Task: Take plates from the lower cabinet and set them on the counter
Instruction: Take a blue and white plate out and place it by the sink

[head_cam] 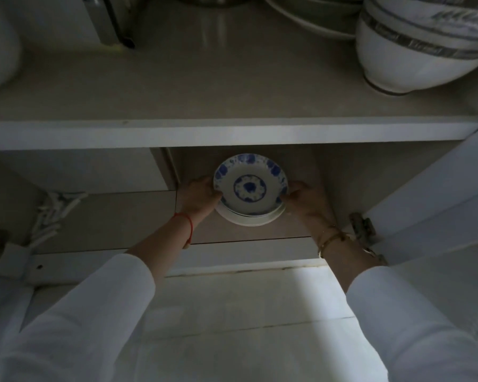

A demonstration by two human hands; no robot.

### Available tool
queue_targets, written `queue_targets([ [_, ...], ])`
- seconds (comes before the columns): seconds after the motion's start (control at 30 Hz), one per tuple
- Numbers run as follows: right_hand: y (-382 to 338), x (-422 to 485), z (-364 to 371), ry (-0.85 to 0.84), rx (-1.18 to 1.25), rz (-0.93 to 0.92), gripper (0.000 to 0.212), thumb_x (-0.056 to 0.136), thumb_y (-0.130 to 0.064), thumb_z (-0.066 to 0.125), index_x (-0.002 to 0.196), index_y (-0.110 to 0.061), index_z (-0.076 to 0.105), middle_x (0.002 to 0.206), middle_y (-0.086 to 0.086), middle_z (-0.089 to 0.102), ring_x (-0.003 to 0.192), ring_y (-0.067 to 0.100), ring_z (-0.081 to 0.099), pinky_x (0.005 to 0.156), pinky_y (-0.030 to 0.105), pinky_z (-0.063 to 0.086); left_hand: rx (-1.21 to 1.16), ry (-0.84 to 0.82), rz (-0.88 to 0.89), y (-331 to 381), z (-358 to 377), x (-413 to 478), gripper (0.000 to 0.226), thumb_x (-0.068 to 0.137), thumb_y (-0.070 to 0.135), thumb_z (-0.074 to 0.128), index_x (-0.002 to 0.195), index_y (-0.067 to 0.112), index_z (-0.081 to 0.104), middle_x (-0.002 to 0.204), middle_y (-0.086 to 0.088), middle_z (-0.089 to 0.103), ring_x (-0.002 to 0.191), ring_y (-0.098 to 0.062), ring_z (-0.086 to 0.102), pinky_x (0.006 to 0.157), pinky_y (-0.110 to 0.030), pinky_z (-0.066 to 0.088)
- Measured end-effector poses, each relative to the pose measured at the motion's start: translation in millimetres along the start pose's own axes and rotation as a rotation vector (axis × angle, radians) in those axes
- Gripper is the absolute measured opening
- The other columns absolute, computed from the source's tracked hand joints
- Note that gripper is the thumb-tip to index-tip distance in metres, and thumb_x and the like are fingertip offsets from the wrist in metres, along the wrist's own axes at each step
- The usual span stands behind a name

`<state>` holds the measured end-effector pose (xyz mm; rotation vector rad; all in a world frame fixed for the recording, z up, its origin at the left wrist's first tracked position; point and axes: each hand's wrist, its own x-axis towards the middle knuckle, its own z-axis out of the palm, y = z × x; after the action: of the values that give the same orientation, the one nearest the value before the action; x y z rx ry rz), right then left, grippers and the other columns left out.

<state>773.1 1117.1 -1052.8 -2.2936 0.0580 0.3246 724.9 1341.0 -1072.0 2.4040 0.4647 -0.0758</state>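
A small stack of plates [250, 188] sits inside the dim lower cabinet [260, 232], below the counter edge. The top plate is white with a blue flower pattern; plain white plates lie under it. My left hand [198, 197] grips the stack's left rim, with a red string on the wrist. On the right rim, my right hand [304, 201] is closed around the stack, with gold bangles on the wrist. Both arms in white sleeves reach down into the cabinet. Whether the stack rests on the cabinet floor or is lifted off it is unclear.
The beige counter [204, 86] spans the top, with stacked white bowls with grey bands [414, 48] at the right and flat dishes [309, 15] behind them. An open cabinet door [436, 199] with a metal hinge [362, 226] stands at right. White tiled floor [246, 312] lies below.
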Motion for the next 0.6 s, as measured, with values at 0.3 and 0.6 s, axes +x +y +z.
queue_targets([
  [0.3, 2, -1, 16, 0.134, -0.144, -0.155, 0.023, 0.088, -0.003, 0.058, 0.107, 0.002, 0.069, 0.104, 0.025, 0.072, 0.099, 0.041, 0.063, 0.081, 0.031, 0.044, -0.069, 0.080, 0.062, 3, 8, -6, 0.027, 0.079, 0.015, 0.073, 0.106, 0.012, 0.076, 0.106, -0.009, 0.077, 0.102, -0.022, 0.071, 0.082, -0.022, 0.051],
  [0.6, -5, -30, 10, 0.209, 0.002, -0.121, 0.029, 0.081, -0.002, 0.062, 0.108, -0.007, 0.071, 0.100, 0.014, 0.075, 0.093, 0.028, 0.069, 0.060, 0.006, 0.044, -0.245, 0.168, 0.087, -2, -2, -30, 0.020, 0.075, 0.010, 0.071, 0.093, 0.015, 0.077, 0.091, -0.005, 0.078, 0.085, -0.012, 0.070, 0.070, -0.026, 0.056],
])
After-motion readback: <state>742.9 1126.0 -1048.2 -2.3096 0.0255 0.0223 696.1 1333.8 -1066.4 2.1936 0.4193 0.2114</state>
